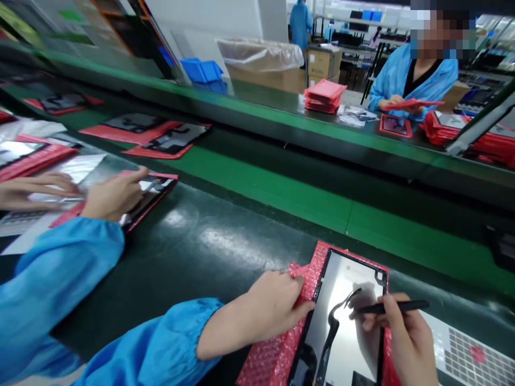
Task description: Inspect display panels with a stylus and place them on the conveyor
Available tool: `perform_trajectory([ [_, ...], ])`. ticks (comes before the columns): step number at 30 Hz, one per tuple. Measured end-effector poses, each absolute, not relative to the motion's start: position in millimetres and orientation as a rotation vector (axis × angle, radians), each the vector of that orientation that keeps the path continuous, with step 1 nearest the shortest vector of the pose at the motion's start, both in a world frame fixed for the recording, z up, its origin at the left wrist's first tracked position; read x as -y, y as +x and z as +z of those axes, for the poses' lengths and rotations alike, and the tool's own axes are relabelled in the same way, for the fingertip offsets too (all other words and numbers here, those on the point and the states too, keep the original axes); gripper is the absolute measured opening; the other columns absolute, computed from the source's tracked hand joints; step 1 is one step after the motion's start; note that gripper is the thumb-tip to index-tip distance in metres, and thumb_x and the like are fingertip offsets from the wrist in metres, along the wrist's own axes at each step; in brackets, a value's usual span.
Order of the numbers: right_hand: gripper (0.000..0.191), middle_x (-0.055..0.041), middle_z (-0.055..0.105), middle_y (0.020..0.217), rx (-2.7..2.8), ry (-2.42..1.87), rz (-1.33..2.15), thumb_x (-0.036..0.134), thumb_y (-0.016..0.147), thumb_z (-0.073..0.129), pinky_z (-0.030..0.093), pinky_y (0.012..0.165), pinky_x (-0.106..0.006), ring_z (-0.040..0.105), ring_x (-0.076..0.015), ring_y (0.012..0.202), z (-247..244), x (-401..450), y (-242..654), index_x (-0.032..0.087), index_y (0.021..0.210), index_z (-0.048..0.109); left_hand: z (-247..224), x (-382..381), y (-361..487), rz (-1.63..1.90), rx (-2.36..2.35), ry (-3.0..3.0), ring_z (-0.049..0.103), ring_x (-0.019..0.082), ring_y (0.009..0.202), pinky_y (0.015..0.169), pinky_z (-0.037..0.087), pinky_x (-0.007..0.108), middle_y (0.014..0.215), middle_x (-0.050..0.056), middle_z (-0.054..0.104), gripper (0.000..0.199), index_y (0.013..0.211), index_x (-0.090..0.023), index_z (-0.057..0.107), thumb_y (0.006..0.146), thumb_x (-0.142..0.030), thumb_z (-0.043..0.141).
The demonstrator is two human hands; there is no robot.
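Observation:
A display panel (341,321) with a shiny silver back and black edges lies on red bubble wrap (267,351) at the lower right. A black flex cable (330,332) runs along its back, its thin end curving upward. My left hand (273,303) is closed on the bubble wrap's left side, its thumb at the panel's edge. Between the fingers of my right hand (408,335) are slim black tweezers (406,306), pointing left over the panel near the cable's end. Some right-hand fingertips sit low behind the tweezers, mirrored in the silver surface.
A sheet of small square stickers (478,348) lies at right. At left, a co-worker's hands (115,195) work on another panel. Panels on red wrap (177,139) rest on the green conveyor (257,171). Across it, another person (418,80) handles a red pouch beside red stacks (324,96).

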State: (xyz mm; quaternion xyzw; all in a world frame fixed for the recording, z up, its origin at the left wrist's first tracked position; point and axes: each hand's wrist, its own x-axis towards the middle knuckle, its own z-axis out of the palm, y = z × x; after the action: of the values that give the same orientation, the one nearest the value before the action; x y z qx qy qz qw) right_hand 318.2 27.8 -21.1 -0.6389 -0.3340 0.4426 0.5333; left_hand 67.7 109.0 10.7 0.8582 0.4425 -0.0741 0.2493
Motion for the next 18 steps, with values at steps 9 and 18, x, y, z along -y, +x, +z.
perform_trajectory([
  [9,0.045,-0.0034,0.074,0.062,0.582,-1.378,0.989,0.064,0.093,0.074,0.061,0.063,-0.033,0.072,-0.0222,0.056,-51.2,-1.5,313.5,0.020,0.089,0.067,5.8,-87.6,75.7,0.287,-0.988,1.893,0.059,0.018,0.082,0.076,0.049,0.031,0.092,0.001,0.059,0.021,0.099,-0.024,0.043,0.110,-0.040,0.034],
  [18,0.039,-0.0035,0.079,0.073,0.449,-1.145,0.718,0.059,0.090,0.081,0.064,0.063,-0.037,0.076,-0.0231,0.058,-46.7,-3.8,356.2,0.021,0.088,0.070,-29.2,-155.3,136.5,0.729,-0.894,1.244,0.061,0.014,0.063,0.057,0.048,0.023,0.089,-0.002,0.067,0.047,0.107,-0.026,0.041,0.086,-0.048,0.076],
])
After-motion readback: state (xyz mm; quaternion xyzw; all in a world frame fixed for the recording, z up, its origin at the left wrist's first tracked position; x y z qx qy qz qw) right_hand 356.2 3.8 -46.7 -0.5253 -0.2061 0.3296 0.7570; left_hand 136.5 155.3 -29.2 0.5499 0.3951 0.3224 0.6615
